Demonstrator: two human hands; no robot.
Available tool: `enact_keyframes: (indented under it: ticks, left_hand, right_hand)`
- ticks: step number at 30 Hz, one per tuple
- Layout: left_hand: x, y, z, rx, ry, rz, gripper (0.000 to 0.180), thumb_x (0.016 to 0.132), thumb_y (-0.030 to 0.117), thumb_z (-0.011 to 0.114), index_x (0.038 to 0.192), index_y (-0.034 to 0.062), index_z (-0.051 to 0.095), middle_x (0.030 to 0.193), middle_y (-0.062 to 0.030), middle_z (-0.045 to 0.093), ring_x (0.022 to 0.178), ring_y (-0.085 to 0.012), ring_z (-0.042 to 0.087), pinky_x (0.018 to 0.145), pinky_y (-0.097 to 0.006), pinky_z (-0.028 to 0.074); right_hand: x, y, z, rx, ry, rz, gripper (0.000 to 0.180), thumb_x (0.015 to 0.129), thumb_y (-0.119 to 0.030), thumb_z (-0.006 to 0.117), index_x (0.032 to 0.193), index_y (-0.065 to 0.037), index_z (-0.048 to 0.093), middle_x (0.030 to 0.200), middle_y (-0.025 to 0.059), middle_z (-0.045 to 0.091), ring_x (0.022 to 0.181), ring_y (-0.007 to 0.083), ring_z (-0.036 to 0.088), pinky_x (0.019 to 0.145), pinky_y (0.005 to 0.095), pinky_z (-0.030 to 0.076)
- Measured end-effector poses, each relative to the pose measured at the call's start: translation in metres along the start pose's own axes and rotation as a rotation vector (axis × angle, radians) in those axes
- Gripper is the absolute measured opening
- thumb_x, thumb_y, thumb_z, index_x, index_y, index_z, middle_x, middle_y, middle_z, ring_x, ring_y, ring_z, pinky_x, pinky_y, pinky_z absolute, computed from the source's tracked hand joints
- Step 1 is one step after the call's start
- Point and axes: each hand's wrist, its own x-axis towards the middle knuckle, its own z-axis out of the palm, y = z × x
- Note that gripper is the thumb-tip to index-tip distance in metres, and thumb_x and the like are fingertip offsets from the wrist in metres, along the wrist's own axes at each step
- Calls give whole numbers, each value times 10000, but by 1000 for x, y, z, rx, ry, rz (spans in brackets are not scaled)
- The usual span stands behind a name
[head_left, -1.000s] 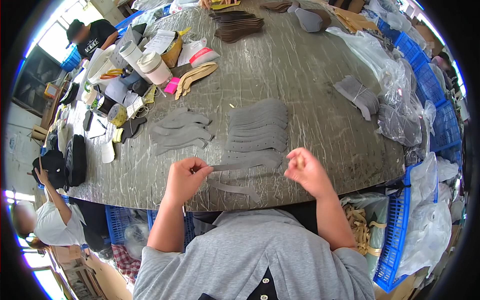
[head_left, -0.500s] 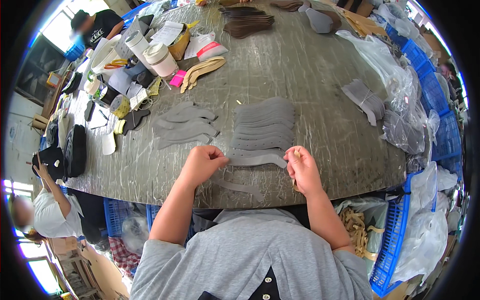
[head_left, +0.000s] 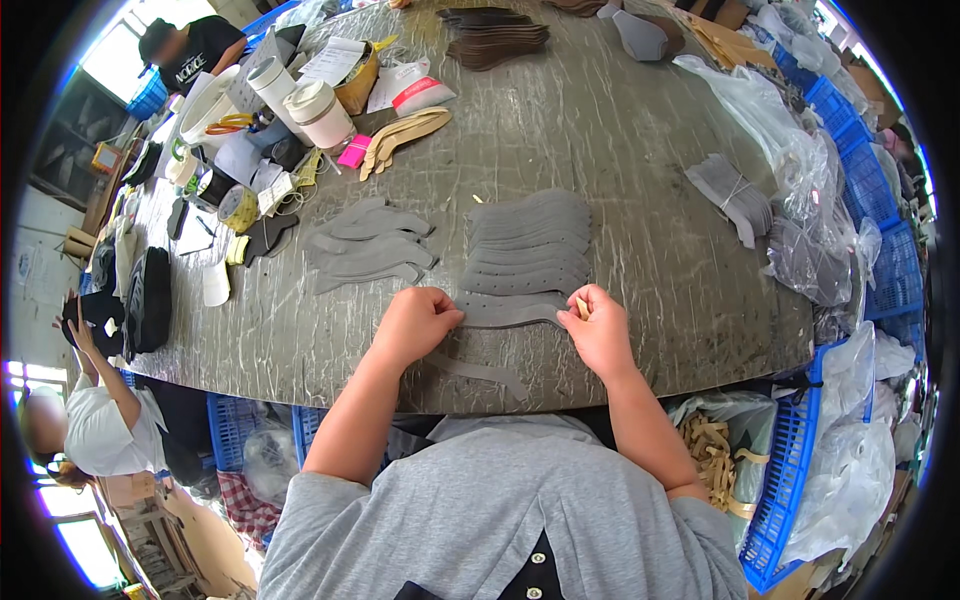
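Pinching the left end of a flat, curved grey strip (head_left: 508,311), the left hand (head_left: 412,325) faces the right hand (head_left: 600,328), its fingertips at the other end, grasping a small tan stick (head_left: 582,308). Overlapping grey pieces (head_left: 530,238) adjoin beyond. Print marks a red-and-white plastic bag (head_left: 420,92) and white paper sheet (head_left: 333,62).

On the near part of the table (head_left: 640,160), the left hand (head_left: 415,325) hides one end of a gray strip (head_left: 510,312). The right hand (head_left: 600,328) covers its other end and most of a tan thing (head_left: 583,308), too small to identify. Left of the table, a black-shirted worker (head_left: 205,60) and a white-shirted one (head_left: 120,425) have blurred faces. Brown pieces (head_left: 575,6) at the table's far end are cut off above.
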Motion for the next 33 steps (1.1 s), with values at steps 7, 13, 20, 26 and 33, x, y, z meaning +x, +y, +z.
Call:
enact_keyframes:
  ticks: [7,13,20,26,33]
  left_hand:
    - [3,-3,2,1,-6,-2,182,762,164,747,814,-6,709,629,-107,645,579,-164,600,567,-323,477]
    - [3,1,1,15,-19,-8,189,775,171,730,818,-11,701,632,-136,649,578,-211,624,583,-348,495]
    - [3,-1,3,37,1,17,200,748,191,733,803,1,702,661,-155,660,614,-257,650,617,-358,512]
    - [4,5,4,106,7,15,200,743,212,725,777,17,696,698,-168,673,663,-315,664,646,-386,518]
    - [4,4,5,135,14,47,193,758,218,725,772,29,689,699,-160,671,688,-334,660,658,-410,513]
  right_hand:
    - [0,-4,2,-77,15,-14,165,797,-1,710,885,8,570,706,78,621,626,110,556,592,289,468]
    - [-1,-2,4,-105,16,-5,166,803,0,720,847,-24,561,732,5,581,671,50,498,592,248,443]
    - [-1,-4,8,-363,27,-148,214,742,-17,750,850,-6,565,807,129,619,703,263,638,631,375,506]
    - [-18,-14,21,-738,-42,-694,312,837,-69,625,1124,-175,684,1007,99,504,800,279,621,649,413,528]
    - [-29,-19,23,-889,-156,-592,466,811,-78,567,1247,-219,655,977,92,509,768,256,602,620,388,535]
